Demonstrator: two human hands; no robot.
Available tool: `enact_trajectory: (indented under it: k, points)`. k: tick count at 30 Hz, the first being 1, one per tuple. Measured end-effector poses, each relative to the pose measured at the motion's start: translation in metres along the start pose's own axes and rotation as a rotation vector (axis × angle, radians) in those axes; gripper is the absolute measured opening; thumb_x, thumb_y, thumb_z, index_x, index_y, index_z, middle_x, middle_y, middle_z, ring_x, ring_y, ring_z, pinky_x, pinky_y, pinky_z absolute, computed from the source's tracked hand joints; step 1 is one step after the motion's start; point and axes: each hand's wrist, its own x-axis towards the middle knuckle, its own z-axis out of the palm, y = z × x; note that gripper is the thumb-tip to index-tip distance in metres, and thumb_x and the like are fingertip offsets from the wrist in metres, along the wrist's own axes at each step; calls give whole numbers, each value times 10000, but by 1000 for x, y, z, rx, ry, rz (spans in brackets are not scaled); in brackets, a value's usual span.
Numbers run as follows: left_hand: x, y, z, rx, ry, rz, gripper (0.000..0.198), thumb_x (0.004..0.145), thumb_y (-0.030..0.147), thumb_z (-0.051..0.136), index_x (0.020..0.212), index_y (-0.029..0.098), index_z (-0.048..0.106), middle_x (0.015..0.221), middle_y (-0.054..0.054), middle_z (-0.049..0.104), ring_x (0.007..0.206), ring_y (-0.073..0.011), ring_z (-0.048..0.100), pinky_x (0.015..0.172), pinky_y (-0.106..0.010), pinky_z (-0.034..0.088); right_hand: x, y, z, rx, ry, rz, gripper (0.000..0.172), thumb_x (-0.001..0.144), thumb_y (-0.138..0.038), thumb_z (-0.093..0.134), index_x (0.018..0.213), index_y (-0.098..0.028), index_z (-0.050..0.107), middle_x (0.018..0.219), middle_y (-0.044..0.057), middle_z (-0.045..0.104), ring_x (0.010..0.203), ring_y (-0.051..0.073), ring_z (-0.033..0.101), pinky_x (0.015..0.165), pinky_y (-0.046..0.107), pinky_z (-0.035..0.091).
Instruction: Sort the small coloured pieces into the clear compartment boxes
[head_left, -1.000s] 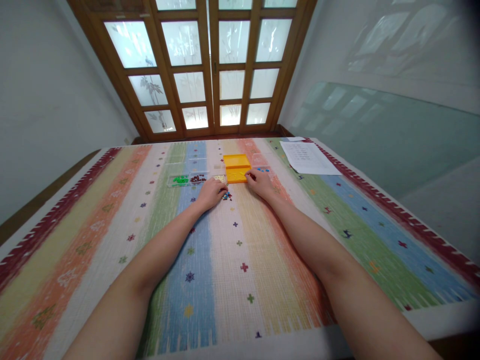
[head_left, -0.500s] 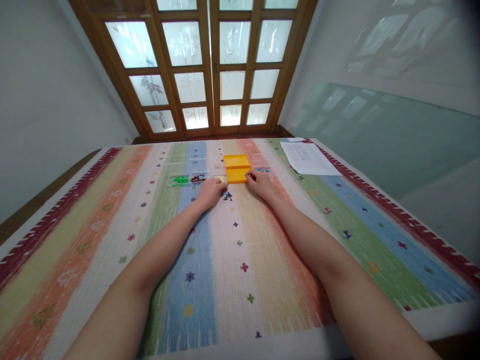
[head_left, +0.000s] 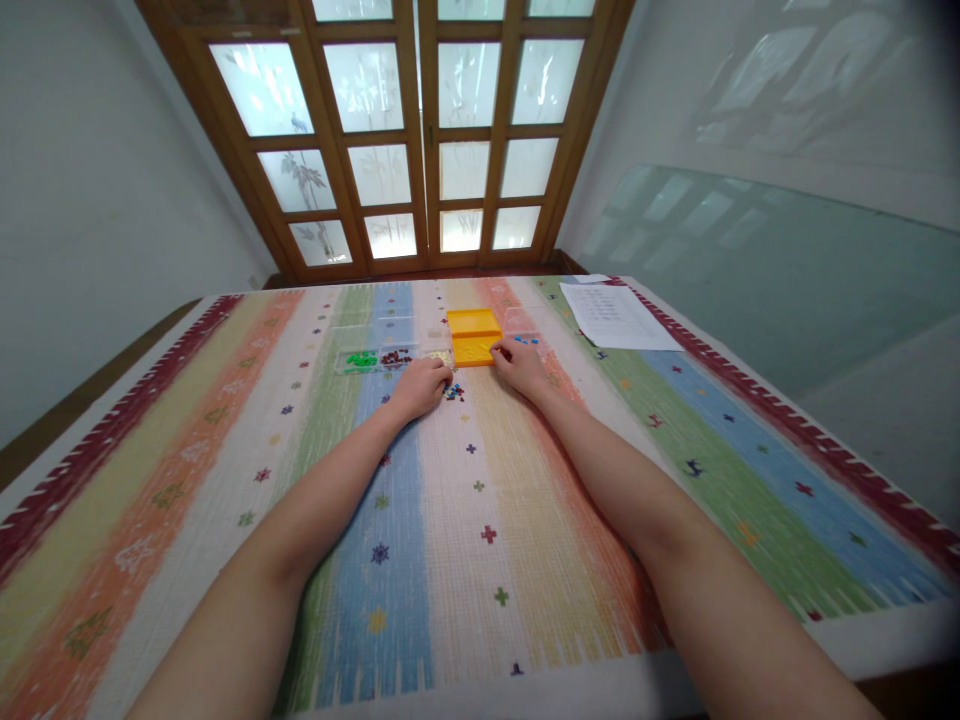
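A yellow plastic box (head_left: 475,352) lies with its lid (head_left: 474,321) raised behind it. At its right edge is my right hand (head_left: 519,364), fingers curled in a pinch; whatever is between the fingertips is too small to make out. My left hand (head_left: 421,386) rests left of the box's front corner, fingers bent and closed. Its fingertips touch a small heap of mixed blue, dark red and pale pieces (head_left: 454,393) on the cloth. Behind that hand, a clear compartment holds pale yellow pieces (head_left: 441,357), partly covered by my fingers.
Clear lidded boxes stand left of the yellow one, with green pieces (head_left: 362,359) and brown-red pieces (head_left: 395,357). Right of it, blue pieces (head_left: 527,341) sit in another clear box. A printed sheet (head_left: 619,316) lies on the striped tablecloth (head_left: 517,480) at the far right.
My left fingertips have shifted slightly at the heap, and a little more of its pieces shows. My right hand stays at the yellow box's edge.
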Motion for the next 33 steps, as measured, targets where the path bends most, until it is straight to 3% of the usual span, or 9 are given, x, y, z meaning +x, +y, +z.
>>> enact_trajectory:
  k: [6, 11, 16, 21, 26, 33]
  points:
    - [-3, -10, -5, -60, 100, -62, 264, 913, 139, 525, 958, 220, 772, 1043, -87, 730, 1022, -250, 646, 922, -400, 475, 0, -1, -1, 8, -4, -2, 227, 951, -283, 551, 991, -197, 756, 944, 80, 773, 824, 224, 658, 758, 327, 456]
    - [-12, -40, -15, -90, 218, -190, 270, 902, 146, 512, 940, 212, 770, 1021, -82, 743, 1018, -246, 662, 950, -393, 482, 1, 1, 0, 5, -2, 2, 229, 957, -294, 553, 1003, -199, 757, 945, 79, 773, 820, 226, 659, 762, 329, 461]
    - [-22, -78, -33, -130, 431, -444, 291, 892, 145, 464, 901, 214, 747, 1009, -58, 757, 1010, -231, 678, 942, -354, 499, 2, 4, 1, 2, 7, 0, 238, 956, -299, 546, 991, -206, 763, 933, 74, 776, 803, 224, 659, 765, 330, 468]
    - [-37, -109, -45, -129, 532, -693, 321, 844, 126, 435, 861, 205, 746, 972, -55, 769, 974, -239, 688, 914, -349, 500, 3, 5, 1, -2, 13, 13, 253, 949, -314, 543, 984, -206, 770, 917, 73, 773, 780, 219, 649, 751, 324, 470]
    - [-48, -126, -46, -132, 539, -798, 355, 817, 122, 443, 907, 221, 772, 979, -49, 778, 961, -249, 675, 894, -366, 486, 2, 3, -2, -3, 13, 7, 251, 947, -309, 545, 984, -205, 771, 917, 73, 772, 784, 222, 646, 743, 327, 465]
    - [-49, -129, -40, -54, 486, -834, 369, 805, 116, 475, 927, 239, 800, 963, -48, 790, 972, -270, 663, 931, -407, 454, 1, 0, -2, -28, 14, -18, 245, 962, -289, 548, 1000, -199, 773, 939, 82, 774, 797, 225, 652, 749, 327, 455]
